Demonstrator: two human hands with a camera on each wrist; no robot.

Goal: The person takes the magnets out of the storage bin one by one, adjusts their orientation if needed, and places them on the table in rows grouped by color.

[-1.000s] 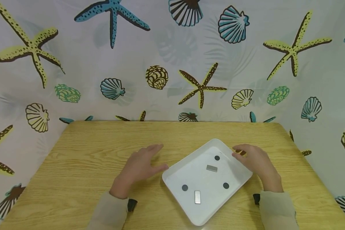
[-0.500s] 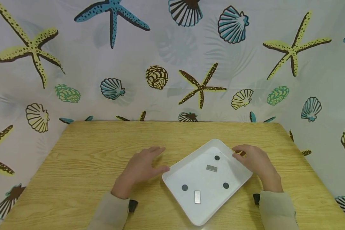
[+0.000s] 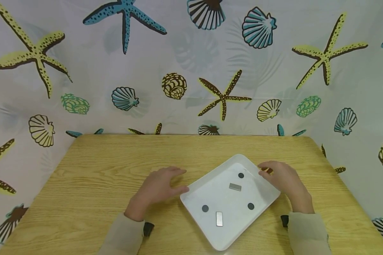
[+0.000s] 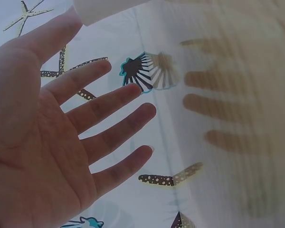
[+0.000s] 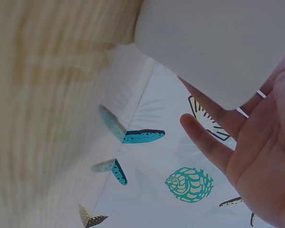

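Left sleeve [image 3: 122, 233]: plain pale beige cloth, long, wider than the wrist it ends at
Left wrist piece [image 3: 148, 229]: small, black, blocky, jutting from the cuff's right side
Right sleeve [image 3: 307, 230]: matching pale beige, ending at the wrist
Right wrist piece [image 3: 284, 221]: black, at the cuff's left side
Left fingers [image 4: 114, 135]: bare, tips rounded

Tray [image 3: 229, 202]: plain white. Three discs [image 3: 205, 208]: dark grey, uniform. Two bars [image 3: 219, 219]: silvery grey. Bench [image 3: 115, 166]: yellow-tan, fine wood-grain streaks. Backdrop cloth [image 3: 166, 117]: white ground, printed. On it, yellow starfish [image 3: 35, 54] with dark dots; blue starfish [image 3: 126, 7], also dark-dotted; brown starfish [image 3: 223, 96] with pale dots, yellow-edged. Scallop shells [image 3: 258, 28] ribbed in blue and white, brown, or yellow. Whorled shells [image 3: 308, 106] in green or brown-and-yellow. Sleeves [image 3: 307, 228]: beige. Wrist pieces [image 3: 148, 229]: black.
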